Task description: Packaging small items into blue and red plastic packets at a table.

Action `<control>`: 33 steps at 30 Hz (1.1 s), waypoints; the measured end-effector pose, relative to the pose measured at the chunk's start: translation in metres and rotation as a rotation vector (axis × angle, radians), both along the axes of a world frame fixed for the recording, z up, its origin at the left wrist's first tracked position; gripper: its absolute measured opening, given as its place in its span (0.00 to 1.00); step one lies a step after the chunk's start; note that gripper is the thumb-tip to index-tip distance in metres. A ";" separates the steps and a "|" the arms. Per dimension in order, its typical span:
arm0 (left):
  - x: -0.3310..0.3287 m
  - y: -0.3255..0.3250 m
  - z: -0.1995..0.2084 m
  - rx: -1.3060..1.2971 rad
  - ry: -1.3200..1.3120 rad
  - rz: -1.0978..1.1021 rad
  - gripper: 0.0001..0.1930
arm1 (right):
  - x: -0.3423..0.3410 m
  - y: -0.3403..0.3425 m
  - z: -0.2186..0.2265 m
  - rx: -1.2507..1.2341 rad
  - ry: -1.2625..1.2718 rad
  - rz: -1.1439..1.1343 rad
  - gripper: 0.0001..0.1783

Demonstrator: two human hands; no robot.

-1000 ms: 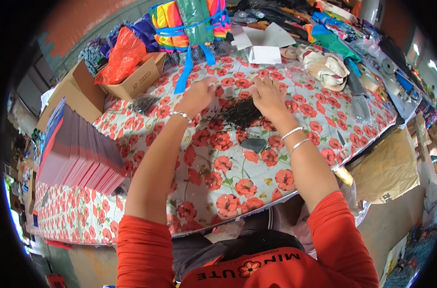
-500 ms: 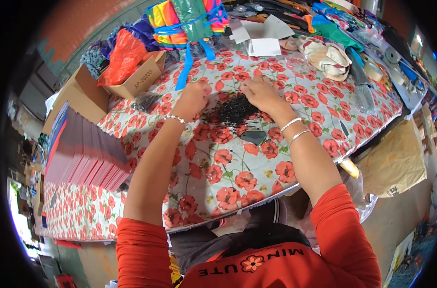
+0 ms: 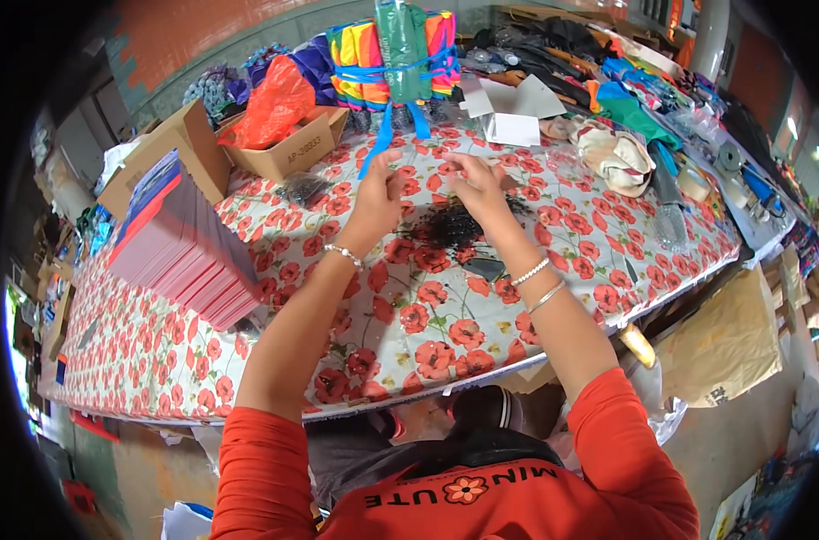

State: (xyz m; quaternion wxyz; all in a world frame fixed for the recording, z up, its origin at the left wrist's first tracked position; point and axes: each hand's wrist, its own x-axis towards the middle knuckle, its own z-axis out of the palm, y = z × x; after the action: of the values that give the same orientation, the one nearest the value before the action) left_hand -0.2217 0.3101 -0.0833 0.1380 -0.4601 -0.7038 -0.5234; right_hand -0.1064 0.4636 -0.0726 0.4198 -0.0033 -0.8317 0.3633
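A loose pile of small, thin black pieces (image 3: 452, 225) lies on the flowered tablecloth (image 3: 409, 351). Just beyond its left edge is my left hand (image 3: 379, 200), thumb and fingers apart, with nothing visible in it. My right hand (image 3: 479, 191) is over the far right part of the pile and hides some of it. Its thumb and forefinger are spread toward the left hand, and I see nothing held. Close to the right wrist, a dark flat piece with a pointed end (image 3: 483, 268) rests on the near side of the pile.
At left stands a tall stack of pink-edged cards (image 3: 189, 261). Behind it are cardboard boxes (image 3: 288, 148), one holding a red plastic bag (image 3: 274, 103). Farther back are a rainbow-coloured bundle (image 3: 396, 63), white card boxes (image 3: 510, 128) and a cream cloth (image 3: 615, 160).
Both hands have come up from beside the pile, and their fingers have opened apart. The whole view has shifted slightly; the pile looks much the same.
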 end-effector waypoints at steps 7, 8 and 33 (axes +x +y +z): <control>0.021 -0.012 -0.008 0.165 0.031 -0.046 0.21 | -0.034 -0.060 0.002 -0.718 -0.048 0.515 0.11; 0.020 -0.015 -0.013 0.194 0.026 -0.040 0.22 | -0.041 -0.064 0.000 -0.707 -0.035 0.513 0.11; -0.053 -0.325 0.213 -0.575 -0.030 0.907 0.15 | 0.060 -0.067 0.045 -0.214 -0.447 0.498 0.09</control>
State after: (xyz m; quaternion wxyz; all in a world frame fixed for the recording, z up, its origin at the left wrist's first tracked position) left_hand -0.2743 -0.0147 0.1295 0.2086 -0.1214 -0.9488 -0.2038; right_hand -0.0459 0.3967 -0.0275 0.1229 0.0764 -0.8355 0.5300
